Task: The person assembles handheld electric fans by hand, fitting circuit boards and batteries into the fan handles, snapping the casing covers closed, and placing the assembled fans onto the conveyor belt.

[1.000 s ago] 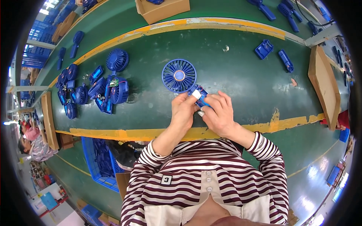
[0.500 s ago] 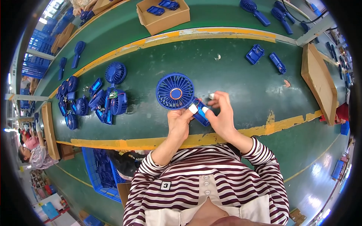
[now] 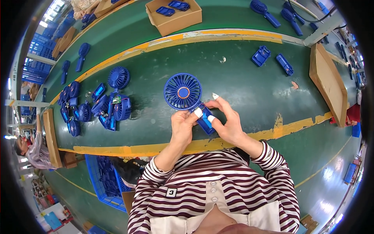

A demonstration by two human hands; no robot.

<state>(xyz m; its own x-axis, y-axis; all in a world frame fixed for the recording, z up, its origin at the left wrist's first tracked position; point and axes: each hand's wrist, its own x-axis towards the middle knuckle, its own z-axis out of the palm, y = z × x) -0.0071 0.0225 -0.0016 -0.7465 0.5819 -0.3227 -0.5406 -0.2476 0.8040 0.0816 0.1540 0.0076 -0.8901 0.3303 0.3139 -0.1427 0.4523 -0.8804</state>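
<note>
A blue handheld fan [image 3: 183, 92] is held over the near side of the bench, its round grille up and to the left. Its handle is open, with a bright blue cylinder like a battery [image 3: 205, 118] and wiring inside. My left hand [image 3: 182, 128] grips the neck of the fan, thumb on top. My right hand [image 3: 230, 124] has its thumb on the cylinder and another finger at the upper handle, while its index finger sticks out. White coverings wrap both thumbs and the right index tip. Fingers under the handle are hidden.
Several fan parts [image 3: 100, 103] are piled to the left. Two blue handle shells [image 3: 261, 56] lie at the far right. Cardboard trays [image 3: 329, 84] border both ends. Beyond the yellow-taped ledge are a cardboard box [image 3: 175, 19] and more fans. A blue crate [image 3: 93, 175] stands below the bench.
My right index finger has straightened outward, and another finger has come in against the upper handle. The fan has tilted slightly in my left hand. A person at the far left has shifted.
</note>
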